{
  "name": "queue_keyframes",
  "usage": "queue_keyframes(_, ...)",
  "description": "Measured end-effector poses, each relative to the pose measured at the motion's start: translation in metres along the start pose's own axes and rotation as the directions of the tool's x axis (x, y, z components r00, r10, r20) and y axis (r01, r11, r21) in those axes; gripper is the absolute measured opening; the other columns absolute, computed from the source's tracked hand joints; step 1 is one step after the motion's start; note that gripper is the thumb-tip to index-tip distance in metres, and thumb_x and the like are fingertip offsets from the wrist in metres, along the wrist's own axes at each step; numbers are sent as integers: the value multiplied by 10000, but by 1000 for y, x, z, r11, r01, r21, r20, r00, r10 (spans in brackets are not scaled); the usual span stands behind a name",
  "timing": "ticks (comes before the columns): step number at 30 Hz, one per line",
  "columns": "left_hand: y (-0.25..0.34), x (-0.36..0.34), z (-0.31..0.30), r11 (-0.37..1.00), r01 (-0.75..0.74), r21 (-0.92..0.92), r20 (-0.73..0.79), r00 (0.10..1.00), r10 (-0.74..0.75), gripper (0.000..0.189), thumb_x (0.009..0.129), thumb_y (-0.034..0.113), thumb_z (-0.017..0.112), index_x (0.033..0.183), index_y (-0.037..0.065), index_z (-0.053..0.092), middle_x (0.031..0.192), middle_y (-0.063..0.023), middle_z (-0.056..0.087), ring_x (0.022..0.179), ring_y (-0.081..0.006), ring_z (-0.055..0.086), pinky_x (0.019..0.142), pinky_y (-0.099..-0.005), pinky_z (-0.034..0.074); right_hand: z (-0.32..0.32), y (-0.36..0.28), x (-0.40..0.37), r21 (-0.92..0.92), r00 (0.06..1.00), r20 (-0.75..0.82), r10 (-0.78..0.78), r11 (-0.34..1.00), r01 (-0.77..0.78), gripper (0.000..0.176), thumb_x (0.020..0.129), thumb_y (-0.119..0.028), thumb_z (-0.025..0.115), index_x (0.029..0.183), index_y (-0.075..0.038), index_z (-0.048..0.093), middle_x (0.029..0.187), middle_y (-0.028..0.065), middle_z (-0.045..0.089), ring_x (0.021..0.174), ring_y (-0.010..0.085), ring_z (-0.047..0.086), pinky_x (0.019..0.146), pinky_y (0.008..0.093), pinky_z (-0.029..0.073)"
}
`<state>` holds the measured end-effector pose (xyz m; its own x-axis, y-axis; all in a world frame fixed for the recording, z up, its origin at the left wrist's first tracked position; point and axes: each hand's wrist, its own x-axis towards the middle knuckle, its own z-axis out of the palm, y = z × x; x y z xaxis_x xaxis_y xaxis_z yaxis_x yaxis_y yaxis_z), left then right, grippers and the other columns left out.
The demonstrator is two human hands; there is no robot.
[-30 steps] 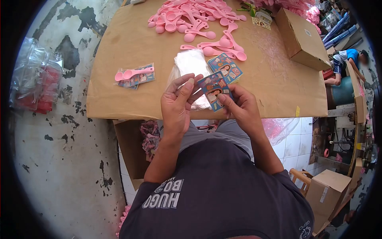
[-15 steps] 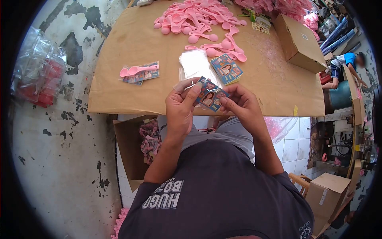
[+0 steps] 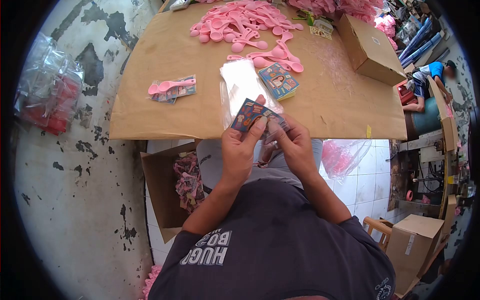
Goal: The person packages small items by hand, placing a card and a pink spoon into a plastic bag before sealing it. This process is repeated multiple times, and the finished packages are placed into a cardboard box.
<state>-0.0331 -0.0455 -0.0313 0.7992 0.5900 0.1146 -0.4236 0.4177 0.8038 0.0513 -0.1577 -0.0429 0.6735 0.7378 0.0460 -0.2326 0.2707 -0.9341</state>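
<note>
My left hand (image 3: 241,150) pinches a blue printed card (image 3: 248,115) over the table's front edge. My right hand (image 3: 295,147) is closed on the clear plastic bag (image 3: 276,129) around the card's right part. Just beyond them lies a stack of clear bags (image 3: 244,82), with a pile of blue cards (image 3: 279,81) to its right. On the left of the table, a pink spoon (image 3: 172,85) rests on bagged cards (image 3: 189,90). A large heap of pink spoons (image 3: 245,20) covers the far middle.
A cardboard box (image 3: 372,50) stands at the table's right. Below on the left is an open carton (image 3: 162,187) of packed pink items. Clear bags (image 3: 50,90) hang on the left wall. Another person (image 3: 430,82) sits at the far right.
Both hands have turned the card and shifted slightly down. The card's right part now shows under clear plastic and my right fingers. The view has tilted slightly.
</note>
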Motion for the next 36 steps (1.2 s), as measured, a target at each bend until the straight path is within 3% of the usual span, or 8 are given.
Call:
queue_keyframes(3,0,-2,0,999,-33,-37,1,999,33,492,1032,46,595,1505,-10,472,1519,-197,523,1368,-199,535,1100,-337,462,2,0,-10,35,998,16,60,998,-60,259,1025,-185,663,1186,17,671,941,63,726,771,108,697,665,238,571)
queue_keyframes(7,9,1,2,978,-71,-195,46,996,82,609,1057,41,470,1621,133,259,1510,-291,482,1417,-408,481,1160,-483,451,0,2,-21,23,994,-6,105,994,-105,256,1012,-181,680,1176,16,672,881,64,727,720,124,714,588,232,572)
queue_keyframes(16,5,-9,7,929,-32,-369,155,983,96,580,1073,65,470,1610,132,262,1190,-206,658,1049,-251,696,918,-407,607,18,-6,-30,-20,991,-109,77,997,-79,194,951,-167,772,976,-46,622,758,-11,633,594,34,577,495,170,429)
queue_keyframes(22,-1,-18,10,940,8,-342,170,984,53,552,1077,113,504,1575,34,281,1042,-126,634,924,-197,670,869,-385,603,8,23,-28,-24,989,-126,-77,997,75,287,923,-161,808,1079,-69,586,871,-26,620,727,18,551,568,195,417)
queue_keyframes(25,-1,-18,8,955,4,-298,141,989,40,518,1081,139,516,1537,-11,321,1002,-100,616,892,-178,654,861,-375,591,11,17,-30,-225,955,-172,-240,954,199,405,870,-105,836,1180,-66,578,924,-4,627,784,32,563,589,217,430)
queue_keyframes(27,1,-12,4,963,-4,-270,120,992,38,499,1083,148,519,1516,-28,343,985,-86,607,876,-168,645,859,-372,584,13,1,-30,-659,868,-41,-494,667,348,471,814,-44,843,1210,-65,590,949,30,634,770,82,589,582,237,440)
queue_keyframes(31,6,8,-20,973,-89,-212,-10,996,88,448,1086,240,555,1455,23,422,920,-23,558,797,-117,581,851,-364,554,-1,-9,-14,-661,702,400,-589,345,667,250,805,4,811,1024,-50,704,952,60,656,756,178,621,593,289,479)
queue_keyframes(36,25,24,-45,914,-160,-374,-117,985,125,425,1071,311,594,1399,71,468,897,0,560,802,-104,575,845,-348,541,-18,-48,23,-735,844,164,-511,507,450,107,903,-47,742,1005,-20,722,850,58,694,704,132,611,582,298,478)
